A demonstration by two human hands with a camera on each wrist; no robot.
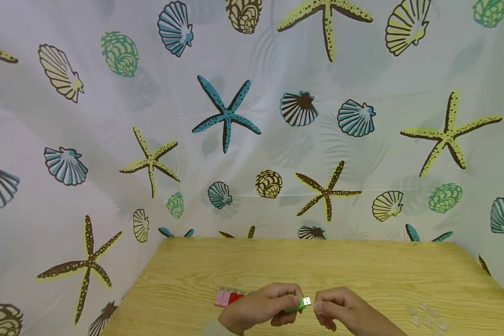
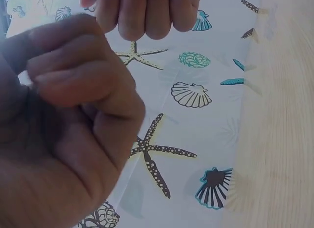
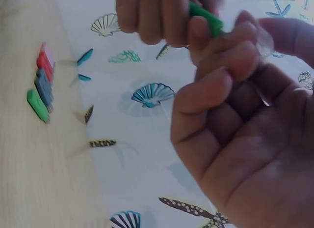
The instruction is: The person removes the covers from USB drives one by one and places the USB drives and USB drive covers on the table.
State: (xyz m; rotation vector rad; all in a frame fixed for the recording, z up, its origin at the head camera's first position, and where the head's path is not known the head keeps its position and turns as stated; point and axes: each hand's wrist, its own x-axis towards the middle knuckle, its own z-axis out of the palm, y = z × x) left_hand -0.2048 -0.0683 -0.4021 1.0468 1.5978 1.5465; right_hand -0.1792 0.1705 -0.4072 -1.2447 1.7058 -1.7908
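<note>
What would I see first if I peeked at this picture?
The big curtain printed with starfish and seashells fills the back. In front, low on the wooden table, the left hand grips a green USB stick, the right hand at its metal plug. More colourful sticks lie left.

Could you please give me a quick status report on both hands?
Left hand grips green USB stick. Right hand fingers pinch its clear cap. Nothing between them.

Sticks (image 1: 230,297) on table (image 1: 361,270), left of hands; caps (image 1: 426,317) right.
</note>
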